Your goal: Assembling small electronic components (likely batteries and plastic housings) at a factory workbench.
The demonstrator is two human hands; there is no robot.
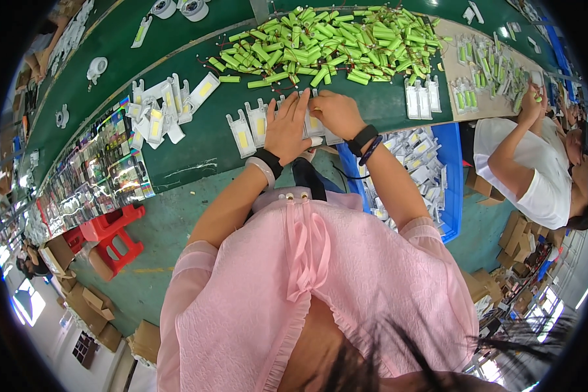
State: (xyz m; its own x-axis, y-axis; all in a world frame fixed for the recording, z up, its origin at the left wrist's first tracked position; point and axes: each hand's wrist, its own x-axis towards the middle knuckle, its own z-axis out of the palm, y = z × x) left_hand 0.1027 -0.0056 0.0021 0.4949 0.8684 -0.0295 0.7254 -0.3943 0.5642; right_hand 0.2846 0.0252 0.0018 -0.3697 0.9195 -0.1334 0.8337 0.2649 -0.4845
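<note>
A row of white plastic light casings with yellow strips (243, 138) lies along the near edge of the green table. My left hand (286, 134) rests flat over the middle of this row, its fingers stretched out and its thumb tip wrapped in white. Beside it, my right hand (338, 115) has its fingers bent inward over a casing at the row's right part. Whatever is between those fingertips is hidden. Beyond both hands spreads a big heap of green-wrapped battery cells (333, 42) with thin dark red wires.
Loose casings (160, 111) are piled at the left, near packaged sheets (101, 176). Three casings (423, 98) stand at the right. A blue bin (454, 179) of casings sits below the table edge. Another person (529, 166) works at the right; red stools (114, 238) stand left.
</note>
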